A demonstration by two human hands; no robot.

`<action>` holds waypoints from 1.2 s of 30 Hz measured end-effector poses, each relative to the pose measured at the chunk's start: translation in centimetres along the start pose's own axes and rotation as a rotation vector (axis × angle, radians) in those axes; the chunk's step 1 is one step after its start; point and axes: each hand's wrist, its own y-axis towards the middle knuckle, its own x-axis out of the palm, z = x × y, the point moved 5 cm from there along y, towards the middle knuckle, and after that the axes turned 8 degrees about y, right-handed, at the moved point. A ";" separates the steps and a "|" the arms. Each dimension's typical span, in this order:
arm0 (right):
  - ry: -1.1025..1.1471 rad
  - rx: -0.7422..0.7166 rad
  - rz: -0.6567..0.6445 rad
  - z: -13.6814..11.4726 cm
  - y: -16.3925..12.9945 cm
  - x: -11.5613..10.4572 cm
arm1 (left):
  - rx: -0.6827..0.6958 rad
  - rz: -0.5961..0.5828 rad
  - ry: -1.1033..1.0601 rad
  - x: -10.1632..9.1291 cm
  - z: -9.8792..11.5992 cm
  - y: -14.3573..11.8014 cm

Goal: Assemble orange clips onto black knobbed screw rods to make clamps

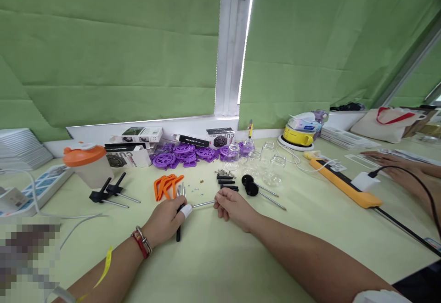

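Our left hand (167, 217) and right hand (232, 205) pinch a slender silver metal rod (204, 204); slack fingertips could drop it, scattering tiny shiny pieces (196, 188) at its eleven o'clock.

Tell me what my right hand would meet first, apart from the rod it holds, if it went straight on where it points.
Your right hand would probably meet the small loose parts on the table first; depth is unclear, so it might pass above them.

The right fingers (220, 198) hide one end of the rod (203, 204); some bits (197, 188) are too small to tell; the white stack (20, 149) by the table's (213, 271) back edge is cut off.
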 end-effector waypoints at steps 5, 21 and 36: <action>0.015 -0.003 -0.038 -0.7 -0.4 0.4 | 0.008 0.007 -0.021 -0.1 -0.1 -0.1; -0.062 0.014 -0.030 -0.1 -0.2 0.1 | 0.014 -0.001 -0.023 -0.1 0.0 -0.1; -0.001 -0.004 -0.006 -0.1 -0.1 0.1 | 0.010 0.008 -0.017 -0.1 0.0 -0.1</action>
